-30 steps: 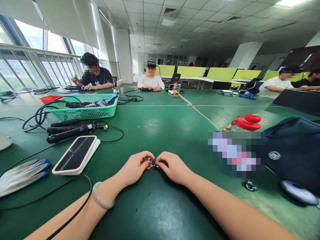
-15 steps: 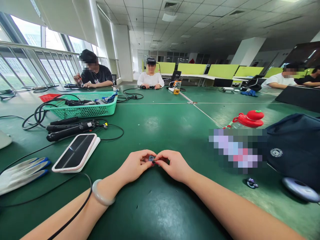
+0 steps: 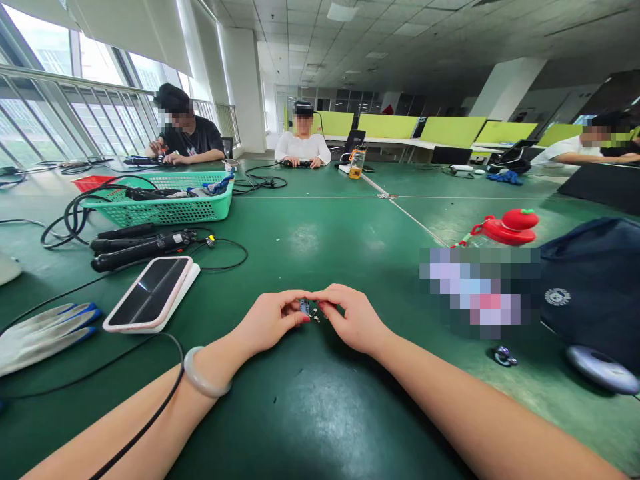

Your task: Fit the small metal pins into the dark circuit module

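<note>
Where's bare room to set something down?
Bare tabletop: beyond the left hand and right hand, between teal basket and red-lidded bottle; nearer, between the forearms. Crowded: left, around phone, glove and black handles; right, around dark bag.

No writing is legible, even on the bag emblem (image 3: pixel 557 297).

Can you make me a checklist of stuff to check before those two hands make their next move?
1. Left hand has the small blue part between its fingers: ok.
2. Right hand is beside that part: ok.
3. Right hand has a grip on something: cannot tell.
4. Tiny pale bits by the fingertips are fixed on: cannot tell.
5. Left forearm is free of the black cable: not ok, it lies across.
</note>
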A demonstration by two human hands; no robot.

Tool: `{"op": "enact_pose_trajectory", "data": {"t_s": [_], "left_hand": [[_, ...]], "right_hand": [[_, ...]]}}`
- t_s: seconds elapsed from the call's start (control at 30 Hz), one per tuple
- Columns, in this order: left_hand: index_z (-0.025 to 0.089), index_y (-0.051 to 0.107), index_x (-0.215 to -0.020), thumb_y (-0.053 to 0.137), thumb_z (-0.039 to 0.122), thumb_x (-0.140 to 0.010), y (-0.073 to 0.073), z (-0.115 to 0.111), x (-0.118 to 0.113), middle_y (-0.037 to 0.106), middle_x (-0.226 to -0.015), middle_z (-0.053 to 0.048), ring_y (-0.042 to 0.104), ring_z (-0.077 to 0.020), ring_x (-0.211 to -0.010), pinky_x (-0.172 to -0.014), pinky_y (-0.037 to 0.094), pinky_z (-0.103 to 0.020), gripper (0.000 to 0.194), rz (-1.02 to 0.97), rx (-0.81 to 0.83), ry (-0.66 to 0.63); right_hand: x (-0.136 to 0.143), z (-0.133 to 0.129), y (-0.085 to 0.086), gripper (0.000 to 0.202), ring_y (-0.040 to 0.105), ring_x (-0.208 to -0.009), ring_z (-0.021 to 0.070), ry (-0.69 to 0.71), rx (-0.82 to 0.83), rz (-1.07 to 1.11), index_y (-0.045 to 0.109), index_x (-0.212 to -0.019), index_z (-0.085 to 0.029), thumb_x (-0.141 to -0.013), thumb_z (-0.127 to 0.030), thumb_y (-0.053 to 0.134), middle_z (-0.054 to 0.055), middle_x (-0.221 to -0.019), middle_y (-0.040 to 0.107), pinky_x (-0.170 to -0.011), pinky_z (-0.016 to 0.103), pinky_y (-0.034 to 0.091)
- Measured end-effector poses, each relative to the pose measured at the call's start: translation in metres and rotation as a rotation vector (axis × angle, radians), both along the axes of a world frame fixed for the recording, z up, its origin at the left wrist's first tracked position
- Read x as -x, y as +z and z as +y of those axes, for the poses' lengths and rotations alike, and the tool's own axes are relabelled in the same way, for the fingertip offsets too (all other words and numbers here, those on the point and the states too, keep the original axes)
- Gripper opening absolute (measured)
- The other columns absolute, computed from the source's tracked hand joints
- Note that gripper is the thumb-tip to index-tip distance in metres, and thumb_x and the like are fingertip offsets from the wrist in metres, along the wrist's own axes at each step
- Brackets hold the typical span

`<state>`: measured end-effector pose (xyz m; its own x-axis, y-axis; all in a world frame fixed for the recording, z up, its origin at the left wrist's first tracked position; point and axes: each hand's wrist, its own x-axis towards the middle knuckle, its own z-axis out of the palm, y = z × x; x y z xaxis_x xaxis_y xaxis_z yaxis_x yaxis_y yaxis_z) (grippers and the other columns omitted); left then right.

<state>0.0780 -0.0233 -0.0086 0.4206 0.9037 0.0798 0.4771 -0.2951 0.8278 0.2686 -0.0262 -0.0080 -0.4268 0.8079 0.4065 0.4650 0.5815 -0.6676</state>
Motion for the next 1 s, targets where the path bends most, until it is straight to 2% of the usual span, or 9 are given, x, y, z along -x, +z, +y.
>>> {"op": "enact_pose_trajectory", "data": {"t_s": [0.23,0.43,0.57,0.7,0.87,1.0], "left_hand": [[0.023,0.061,-0.113,0.06,0.028,-0.075,0.0,0.0007,0.0009,0.062,-0.074,0.002,0.053,-0.011,-0.062,-0.063,0.045,-0.023,0.038,0.039,-0.037,0.014],[0.025,0.059,-0.114,0.057,0.026,-0.078,-0.0003,0.0013,0.0018,0.062,-0.074,0.003,0.054,-0.0108,-0.063,-0.065,0.046,-0.023,0.036,0.063,-0.087,0.037],[0.024,0.059,-0.114,0.054,0.033,-0.081,0.0016,0.0014,0.0025,0.063,-0.075,0.002,0.056,-0.0124,-0.065,-0.067,0.046,-0.025,0.035,0.079,-0.111,0.107],[0.022,0.058,-0.115,0.049,0.034,-0.083,0.0,0.003,0.0038,0.063,-0.072,0.001,0.059,-0.0142,-0.07,-0.072,0.047,-0.027,0.035,0.044,-0.105,0.169],[0.022,0.058,-0.115,0.049,0.036,-0.083,-0.002,0.0046,0.0033,0.063,-0.07,0.002,0.06,-0.0137,-0.067,-0.071,0.047,-0.027,0.037,0.018,-0.073,0.18],[0.022,0.059,-0.114,0.049,0.037,-0.082,-0.0003,0.0036,0.0022,0.062,-0.07,0.001,0.057,-0.0134,-0.066,-0.069,0.046,-0.026,0.037,0.035,-0.042,0.164]], "right_hand": [[0.0015,0.0011,-0.0034,0.022,0.06,-0.076,0.0134,-0.067,0.048,0.014,0.066,-0.096,-0.022,-0.081,-0.016,0.051,0.002,-0.086,0.068,-0.073,0.027,0.048],[0.0,0.0022,-0.0028,0.027,0.059,-0.079,0.0141,-0.027,0.008,-0.033,0.066,-0.102,-0.022,-0.084,-0.015,0.047,0.003,-0.084,0.066,-0.077,0.029,0.047],[0.0001,0.0019,-0.0028,0.024,0.059,-0.079,0.0135,-0.051,0.032,-0.023,0.065,-0.098,-0.021,-0.083,-0.015,0.047,0.003,-0.086,0.066,-0.076,0.027,0.046],[0.0004,0.0019,-0.0037,0.016,0.059,-0.07,0.0114,-0.053,0.098,0.033,0.059,-0.094,-0.021,-0.082,-0.018,0.048,-0.001,-0.076,0.064,-0.071,0.025,0.047],[0.0009,0.001,-0.0019,0.002,0.06,-0.066,0.011,-0.014,0.204,0.079,0.052,-0.083,-0.021,-0.082,-0.023,0.05,-0.003,-0.071,0.064,-0.07,0.025,0.047],[0.0013,0.0005,0.0004,0.003,0.059,-0.063,0.0107,-0.007,0.219,0.058,0.052,-0.079,-0.021,-0.081,-0.022,0.051,-0.003,-0.068,0.063,-0.066,0.024,0.045]]}}
